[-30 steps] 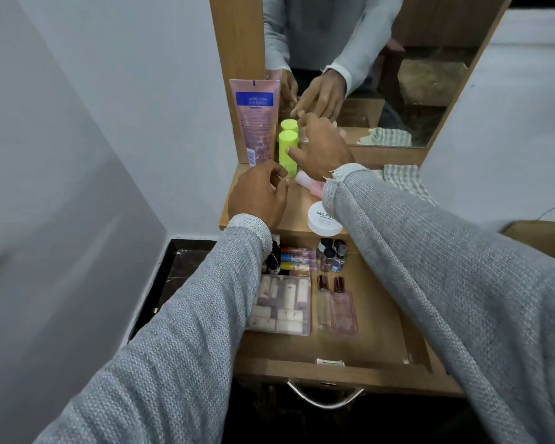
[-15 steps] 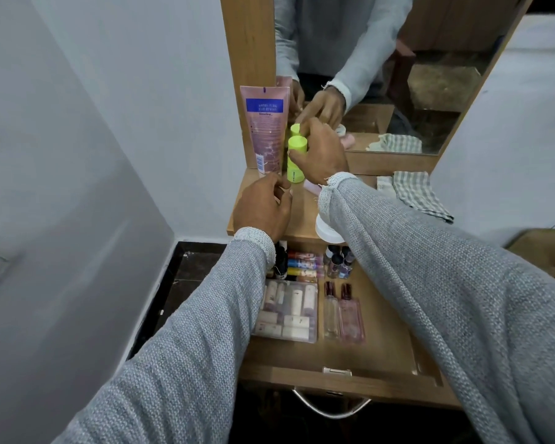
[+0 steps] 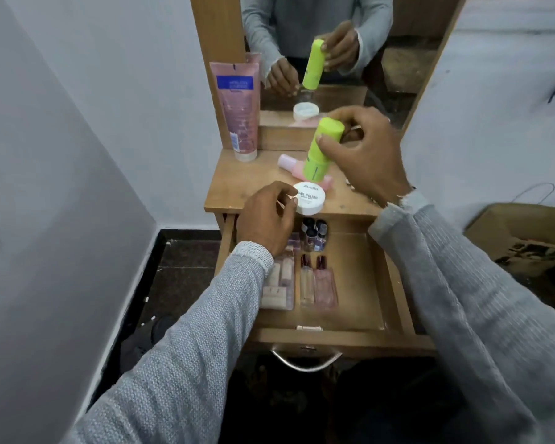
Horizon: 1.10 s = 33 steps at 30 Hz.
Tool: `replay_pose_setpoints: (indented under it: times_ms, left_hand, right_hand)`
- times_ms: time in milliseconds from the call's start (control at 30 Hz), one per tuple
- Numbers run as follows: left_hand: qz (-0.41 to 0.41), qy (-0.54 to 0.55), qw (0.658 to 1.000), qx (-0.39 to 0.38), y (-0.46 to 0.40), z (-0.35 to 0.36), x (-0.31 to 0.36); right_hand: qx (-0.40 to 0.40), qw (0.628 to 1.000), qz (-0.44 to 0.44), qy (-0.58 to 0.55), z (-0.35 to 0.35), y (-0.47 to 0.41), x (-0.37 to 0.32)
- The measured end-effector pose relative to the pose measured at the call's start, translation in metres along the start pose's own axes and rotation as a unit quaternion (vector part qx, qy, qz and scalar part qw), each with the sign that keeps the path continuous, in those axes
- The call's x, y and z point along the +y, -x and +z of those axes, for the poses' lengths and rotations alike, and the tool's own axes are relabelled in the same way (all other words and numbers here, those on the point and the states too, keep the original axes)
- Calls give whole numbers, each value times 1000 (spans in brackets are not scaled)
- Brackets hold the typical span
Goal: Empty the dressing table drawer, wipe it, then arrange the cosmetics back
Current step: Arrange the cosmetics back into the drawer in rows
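Note:
My right hand grips a lime-green bottle near its cap and holds it tilted above the dressing table top. With curled fingers, my left hand pinches the left rim of a white round jar labelled nail polish at the top's front edge. Below, the drawer stands open. It holds a clear case of small tubes, two slim perfume bottles and small nail polish bottles. My left wrist hides part of the case.
A tall pink tube stands at the back left against the mirror frame. A pink bottle lies on the top behind the jar. The mirror rises at the back. A white wall is on the left, a cardboard box on the right.
My right hand has lifted the green bottle off the table top and drawn it nearer and to the right. My left hand has moved to the white jar's rim.

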<state>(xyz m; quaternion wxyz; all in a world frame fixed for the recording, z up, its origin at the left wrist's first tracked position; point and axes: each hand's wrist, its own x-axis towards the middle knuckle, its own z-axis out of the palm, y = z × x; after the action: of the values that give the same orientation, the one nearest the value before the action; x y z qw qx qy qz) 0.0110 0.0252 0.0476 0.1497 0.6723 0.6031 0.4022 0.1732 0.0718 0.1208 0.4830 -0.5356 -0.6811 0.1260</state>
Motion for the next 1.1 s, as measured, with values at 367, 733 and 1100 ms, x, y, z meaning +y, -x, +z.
replay_pose_setpoints:
  times_ms: [367, 733, 1100]
  left_hand:
    - [-31, -41, 994, -96, 50, 32, -14]
    - [-76, -68, 986, -135, 53, 49, -30]
    - [-88, -50, 984, -150, 51, 58, -35]
  right_hand:
    - [-58, 993, 46, 94, -9, 120, 59]
    - [-77, 977, 136, 148, 26, 131, 99]
    - [-90, 963, 212, 137, 42, 130, 111]
